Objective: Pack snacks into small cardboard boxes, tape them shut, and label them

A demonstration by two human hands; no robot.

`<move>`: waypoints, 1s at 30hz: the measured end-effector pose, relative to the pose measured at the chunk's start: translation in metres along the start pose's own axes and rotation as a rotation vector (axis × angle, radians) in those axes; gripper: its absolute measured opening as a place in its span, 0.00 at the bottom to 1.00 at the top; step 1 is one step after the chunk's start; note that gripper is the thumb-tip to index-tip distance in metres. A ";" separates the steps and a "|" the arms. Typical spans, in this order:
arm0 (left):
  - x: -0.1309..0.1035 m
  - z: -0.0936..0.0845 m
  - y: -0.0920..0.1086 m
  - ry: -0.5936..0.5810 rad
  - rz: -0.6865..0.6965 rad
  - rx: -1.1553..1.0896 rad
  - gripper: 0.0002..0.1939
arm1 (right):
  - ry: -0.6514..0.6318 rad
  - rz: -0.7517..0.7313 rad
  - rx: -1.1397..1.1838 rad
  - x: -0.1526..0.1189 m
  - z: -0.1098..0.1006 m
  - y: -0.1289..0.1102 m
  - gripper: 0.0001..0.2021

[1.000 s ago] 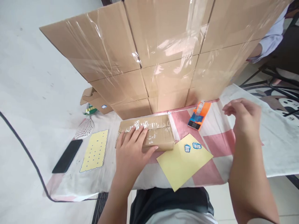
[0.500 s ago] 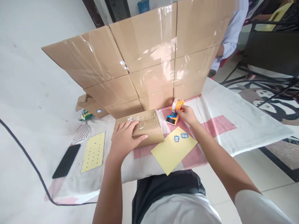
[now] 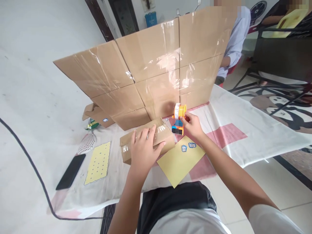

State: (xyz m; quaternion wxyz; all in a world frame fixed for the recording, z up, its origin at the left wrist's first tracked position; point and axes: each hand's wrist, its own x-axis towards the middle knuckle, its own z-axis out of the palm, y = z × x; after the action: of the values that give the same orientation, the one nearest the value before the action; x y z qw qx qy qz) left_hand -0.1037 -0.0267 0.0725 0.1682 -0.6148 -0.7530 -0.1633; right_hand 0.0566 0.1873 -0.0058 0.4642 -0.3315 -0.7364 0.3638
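Observation:
My left hand lies across the top of a brown cardboard box, its fingers spread and slightly bent. Shiny clear tape shows on both ends of that box. Between the thumb and fingers of my right hand is an orange and blue tape dispenser, held just right of the box, with a white-sided tape roll on it. Below it lies a yellow sheet of paper with two small blue-edged stickers near its upper corner.
A large taped cardboard panel stands behind the box. To the left lie a dotted yellow card, a black phone and a white perforated object. A person in a light shirt is beyond the panel.
My left hand has slid right along the box, and the box has turned a little. The tape dispenser in my right hand has moved slightly left and stands more upright.

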 end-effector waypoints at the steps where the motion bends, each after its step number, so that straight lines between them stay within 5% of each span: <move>1: 0.002 0.000 0.003 -0.009 0.003 -0.002 0.29 | -0.005 -0.008 0.001 -0.001 0.000 -0.002 0.11; 6: 0.002 0.006 0.009 -0.074 0.037 0.054 0.28 | 0.034 -0.037 -0.005 -0.006 -0.004 -0.020 0.13; 11: 0.003 0.015 -0.016 0.005 0.113 0.144 0.31 | 0.129 -0.070 0.032 -0.011 -0.012 -0.038 0.15; 15: 0.003 0.021 -0.034 0.212 0.239 0.047 0.24 | 0.194 -0.126 0.110 -0.014 -0.017 -0.044 0.12; 19: -0.002 0.025 0.006 0.475 0.197 -0.305 0.13 | 0.209 -0.294 0.150 -0.017 -0.020 -0.047 0.11; 22: 0.003 0.024 0.054 0.162 -0.095 -0.631 0.20 | 0.210 -0.441 0.112 -0.019 -0.020 -0.048 0.10; 25: 0.016 0.024 0.080 -0.150 -0.276 -0.858 0.17 | 0.185 -0.548 0.048 -0.019 -0.020 -0.045 0.08; 30: 0.026 0.028 0.077 -0.101 -0.368 -1.025 0.13 | 0.085 -0.651 -0.022 -0.015 -0.023 -0.041 0.06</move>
State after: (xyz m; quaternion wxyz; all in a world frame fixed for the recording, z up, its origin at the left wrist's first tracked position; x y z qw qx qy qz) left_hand -0.0344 0.0235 0.0626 -0.2209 -0.4834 -0.6792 -0.5063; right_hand 0.0768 0.1591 0.0294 0.5828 -0.0984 -0.7876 0.1743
